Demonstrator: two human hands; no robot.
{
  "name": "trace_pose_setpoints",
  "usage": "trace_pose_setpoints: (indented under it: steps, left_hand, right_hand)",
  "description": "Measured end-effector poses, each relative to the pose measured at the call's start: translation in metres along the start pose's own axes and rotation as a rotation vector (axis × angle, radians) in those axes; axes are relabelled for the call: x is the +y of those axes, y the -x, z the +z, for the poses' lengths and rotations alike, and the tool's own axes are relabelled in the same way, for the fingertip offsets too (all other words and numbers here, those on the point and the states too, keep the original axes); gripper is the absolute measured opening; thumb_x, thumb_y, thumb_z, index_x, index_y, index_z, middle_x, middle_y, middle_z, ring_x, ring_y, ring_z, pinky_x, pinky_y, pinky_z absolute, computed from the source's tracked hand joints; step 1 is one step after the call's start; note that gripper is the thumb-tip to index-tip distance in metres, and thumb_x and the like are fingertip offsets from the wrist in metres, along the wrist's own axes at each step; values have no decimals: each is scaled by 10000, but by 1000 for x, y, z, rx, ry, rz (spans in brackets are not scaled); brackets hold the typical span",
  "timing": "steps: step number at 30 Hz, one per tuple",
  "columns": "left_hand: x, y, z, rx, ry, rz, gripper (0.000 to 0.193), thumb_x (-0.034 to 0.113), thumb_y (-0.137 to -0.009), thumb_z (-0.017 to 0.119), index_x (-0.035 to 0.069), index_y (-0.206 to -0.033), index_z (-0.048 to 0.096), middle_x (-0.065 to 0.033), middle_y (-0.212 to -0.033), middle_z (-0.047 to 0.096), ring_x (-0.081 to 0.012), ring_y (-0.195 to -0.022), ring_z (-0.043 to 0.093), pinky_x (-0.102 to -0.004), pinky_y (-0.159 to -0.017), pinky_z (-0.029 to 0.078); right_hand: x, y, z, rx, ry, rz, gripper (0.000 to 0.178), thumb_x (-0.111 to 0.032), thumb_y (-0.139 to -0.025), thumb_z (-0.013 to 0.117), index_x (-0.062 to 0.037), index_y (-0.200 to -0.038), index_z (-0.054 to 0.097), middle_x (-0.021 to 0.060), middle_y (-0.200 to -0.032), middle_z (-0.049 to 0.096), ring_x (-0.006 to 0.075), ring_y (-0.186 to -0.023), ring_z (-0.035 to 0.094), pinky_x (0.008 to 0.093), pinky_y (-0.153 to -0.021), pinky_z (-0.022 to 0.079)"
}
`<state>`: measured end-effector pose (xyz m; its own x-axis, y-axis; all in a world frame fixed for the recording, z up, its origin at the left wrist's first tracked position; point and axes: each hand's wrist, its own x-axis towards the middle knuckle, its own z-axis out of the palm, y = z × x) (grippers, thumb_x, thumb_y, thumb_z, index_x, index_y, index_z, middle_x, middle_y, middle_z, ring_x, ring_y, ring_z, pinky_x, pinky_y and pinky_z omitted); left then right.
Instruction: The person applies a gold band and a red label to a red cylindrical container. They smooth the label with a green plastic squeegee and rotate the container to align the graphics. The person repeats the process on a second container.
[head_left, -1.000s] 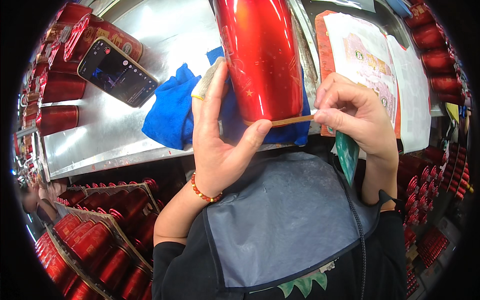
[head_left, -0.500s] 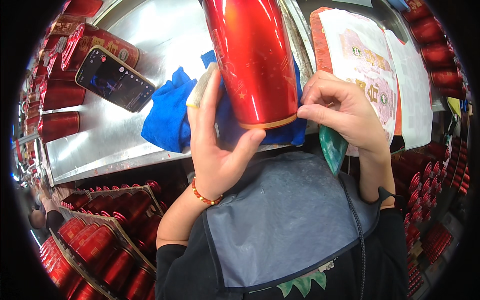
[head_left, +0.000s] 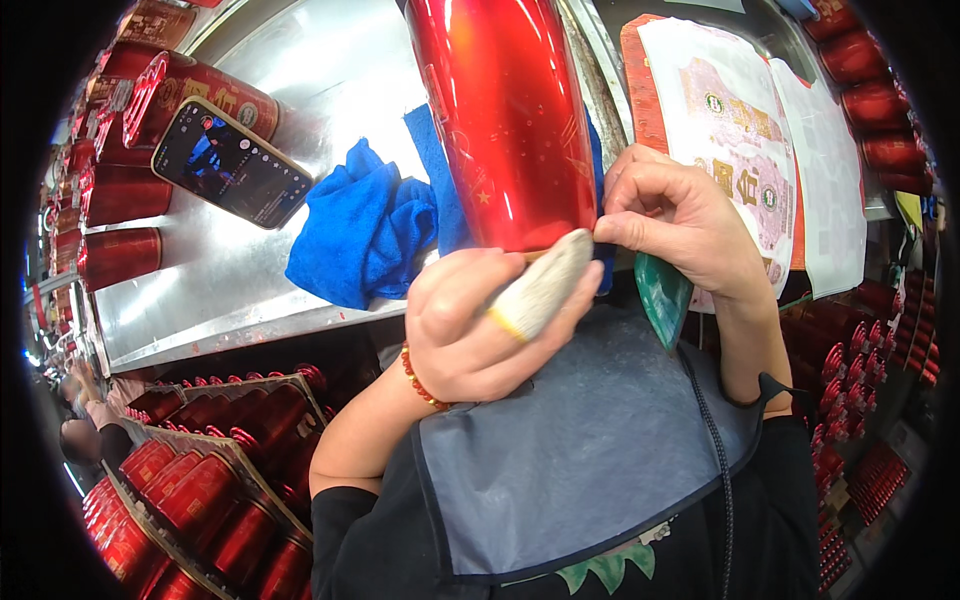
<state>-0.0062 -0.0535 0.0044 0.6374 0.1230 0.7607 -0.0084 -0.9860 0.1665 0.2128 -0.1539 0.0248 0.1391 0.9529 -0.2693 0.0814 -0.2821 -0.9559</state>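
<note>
A glossy red metallic cylinder lies lengthwise in front of me, its near end rimmed by an orange-brown band. My left hand lies across that near end, touching it. A pale fabric finger cot with a yellow edge covers one of its stretched-out fingers, whose tip comes close to the right fingertips. My right hand is closed in a pinch at the right side of the rim; what is between thumb and forefinger is too small to make out. A pointed green thing hangs below it; whether the hand holds it is unclear.
Blue cloths lie beside and under the cylinder on the metal table. A phone with a lit screen leans on red containers at left. Printed white sheets lie at right. Many red cylinders stand below left and right.
My left hand has swung from the cylinder's left side across its near rim, its fingers now pointing right. The blue cloth shows more fully. My right hand keeps its place.
</note>
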Motion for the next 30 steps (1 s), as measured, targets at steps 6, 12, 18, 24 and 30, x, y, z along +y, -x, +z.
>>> trace_pose_setpoints:
  steps: [6, 12, 18, 24, 30]
  left_hand:
    - [0, -13, 14, -19, -110, -201, 582, 156, -635, 864, 118, -1205, 755, -55, -1330, 647, -238, -1154, 528, -340, -955, 450]
    - [-11, -3, 4, -39, -65, -405, 807, 103, -643, 897, 24, -1394, 615, -155, -1465, 551, -307, -1251, 529, -381, -1038, 441]
    - [-13, 10, -3, -60, 145, -552, 850, 110, -761, 884, -47, -1488, 472, -224, -1530, 464, -360, -1386, 472, -404, -1146, 397]
    - [-13, 20, -6, -94, 228, -577, 756, 120, -829, 835, -59, -1473, 482, -245, -1514, 473, -382, -1385, 473, -421, -1143, 398]
    - [-3, 31, -25, -97, 119, -191, 331, 99, -802, 810, 8, -1116, 760, -169, -1189, 702, -326, -1070, 665, -383, -907, 570]
  right_hand:
    - [-5, 3, 4, 25, -25, 12, 156, -73, -893, 768, -13, -828, 640, 17, -967, 561, 67, -848, 542, 207, -737, 443]
    - [-7, 6, 1, 28, -44, -19, 132, -52, -889, 757, -14, -821, 650, 34, -987, 573, 66, -851, 548, 198, -720, 450]
    - [-7, 7, 1, 19, -58, 21, 125, -47, -887, 754, -11, -823, 653, 40, -986, 578, 70, -847, 545, 201, -718, 448]
    - [-2, 4, 8, 52, -98, -48, 176, -136, -901, 800, -25, -830, 683, -14, -892, 557, 36, -721, 503, 208, -640, 396]
    - [1, 2, 8, 51, -92, -36, 175, -153, -902, 801, -31, -835, 695, -18, -891, 551, 41, -735, 491, 215, -651, 396]
